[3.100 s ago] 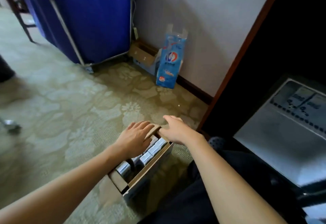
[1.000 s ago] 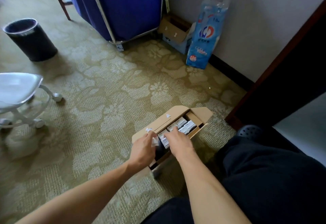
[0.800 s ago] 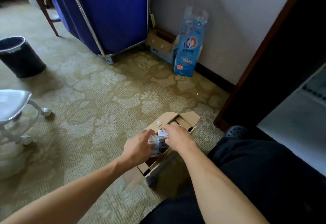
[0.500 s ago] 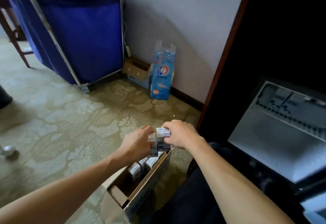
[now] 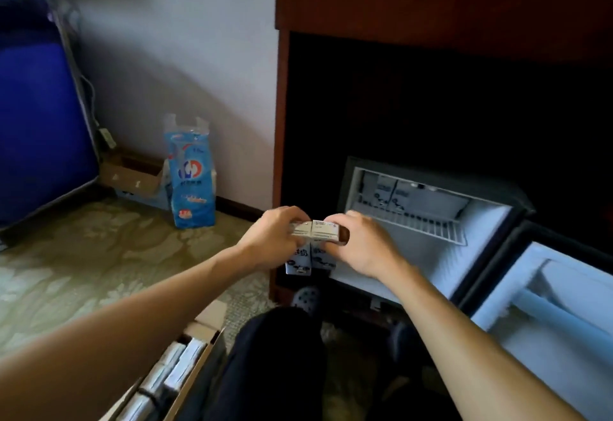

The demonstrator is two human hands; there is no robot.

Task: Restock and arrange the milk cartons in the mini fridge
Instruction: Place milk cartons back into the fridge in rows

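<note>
Head view: blurred by motion, carton print unreadable; cardboard box (image 5: pixel 199 347) of cartons cut off at bottom edge. Two milk cartons (image 5: pixel 315 244) side by side, pressed between left hand (image 5: pixel 275 241) and right hand (image 5: pixel 361 248), both grips clenched on them, held in front of open mini fridge (image 5: pixel 428 241); more cartons (image 5: pixel 388 193) dim at its back

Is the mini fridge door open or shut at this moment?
Open. The door is swung out to the right, exposing the white interior of the mini fridge, its wire shelf and cartons at the back.
</note>
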